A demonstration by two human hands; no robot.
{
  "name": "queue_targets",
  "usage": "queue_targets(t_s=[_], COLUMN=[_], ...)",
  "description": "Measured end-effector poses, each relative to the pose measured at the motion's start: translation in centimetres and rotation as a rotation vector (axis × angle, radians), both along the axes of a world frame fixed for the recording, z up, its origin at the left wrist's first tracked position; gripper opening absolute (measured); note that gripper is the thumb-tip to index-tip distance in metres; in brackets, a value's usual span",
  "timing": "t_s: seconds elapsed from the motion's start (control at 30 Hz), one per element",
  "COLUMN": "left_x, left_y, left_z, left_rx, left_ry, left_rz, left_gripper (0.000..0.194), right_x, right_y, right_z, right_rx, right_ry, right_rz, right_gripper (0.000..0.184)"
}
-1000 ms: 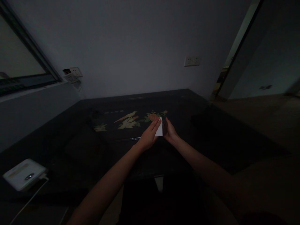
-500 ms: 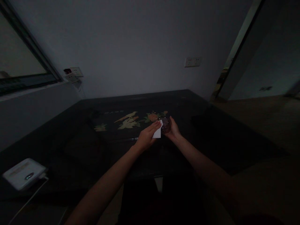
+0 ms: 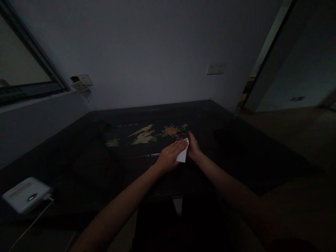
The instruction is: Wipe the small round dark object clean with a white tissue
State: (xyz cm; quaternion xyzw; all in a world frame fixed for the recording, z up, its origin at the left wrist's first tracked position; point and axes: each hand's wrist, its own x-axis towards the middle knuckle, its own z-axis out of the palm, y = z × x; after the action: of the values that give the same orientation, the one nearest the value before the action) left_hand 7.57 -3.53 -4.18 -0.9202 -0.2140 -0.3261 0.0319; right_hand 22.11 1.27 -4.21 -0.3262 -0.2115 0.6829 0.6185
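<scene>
The room is dim. Over the middle of a dark table (image 3: 110, 164), my left hand (image 3: 169, 157) presses a small white cloth or paper (image 3: 183, 154) against a small clear glass (image 3: 181, 137). Its fingers lie close together on the cloth. My right hand (image 3: 193, 147) is wrapped round the glass from the right and holds it just above the tabletop. Much of the glass is hidden by the cloth and both hands.
The tabletop bears a painted bird-and-flower design (image 3: 149, 133) just beyond my hands. A white device (image 3: 25, 194) with a cable lies at the near left corner. Wall sockets (image 3: 81, 82) sit at left, another socket (image 3: 215, 68) on the back wall. A window (image 3: 18, 75) is left; a doorway opens right.
My left hand has slid the white cloth down and to the right over the glass. My right hand has turned the glass a little and stayed in place.
</scene>
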Motion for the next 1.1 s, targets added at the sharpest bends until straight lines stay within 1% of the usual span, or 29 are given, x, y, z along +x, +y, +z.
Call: queue_targets(t_s=[0.1, 0.13, 0.23, 0.43, 0.6, 0.97, 1.1], left_x=[0.3, 0.4, 0.6, 0.8, 0.6, -0.1, -0.4], left_y=[-0.1, -0.1, 0.0, 0.6, 1.2, 1.6, 1.8], left_z=[0.0, 0.0, -0.1, -0.4, -0.5, -0.1, -0.1], left_rx=[-0.035, -0.044, -0.074, -0.177, -0.225, -0.207, -0.186], left_ry=[0.031, 0.033, 0.022, -0.024, -0.063, -0.08, -0.098], left_rz=[0.02, 0.026, 0.032, 0.088, 0.131, 0.237, 0.247], left_gripper=[0.076, 0.077, 0.078, 0.073, 0.066, 0.057, 0.055], right_x=[-0.3, -0.4, -0.7, -1.3, -1.3, -0.5, -0.3], right_y=[-0.6, -0.7, -1.0, -0.4, -0.2, -0.8, -0.7], right_z=[0.2, 0.2, 0.3, -0.6, -0.9, 0.7, 1.0], right_rx=[-0.107, -0.113, -0.099, -0.074, -0.048, -0.181, -0.18], right_ry=[0.009, 0.011, 0.01, -0.055, -0.081, -0.034, -0.016], right_rz=[0.024, 0.03, 0.036, -0.064, -0.006, 0.032, 0.039], right_gripper=[0.039, 0.04, 0.041, 0.027, 0.029, 0.036, 0.038])
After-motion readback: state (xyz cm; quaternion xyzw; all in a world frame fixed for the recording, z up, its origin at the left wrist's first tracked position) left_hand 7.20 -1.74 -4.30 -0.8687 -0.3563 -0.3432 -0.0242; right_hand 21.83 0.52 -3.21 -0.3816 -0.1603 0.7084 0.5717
